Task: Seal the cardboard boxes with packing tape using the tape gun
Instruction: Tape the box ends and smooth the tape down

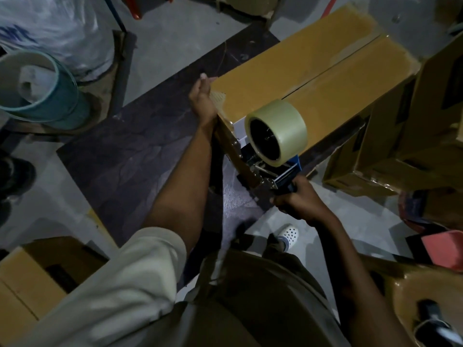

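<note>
We see the right hand (298, 201) clamped on the handle of the tape gun (275, 171) at the near end of the cardboard box (313, 78). The left hand (203, 98) seemingly grips its left corner. Gun likely light, rigid.

Tape gun handle (287, 188) (mostly) inside right hand (300, 204)

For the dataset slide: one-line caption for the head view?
Right hand grips the tape gun at the near end of a cardboard box; left hand rests on its corner.
</note>
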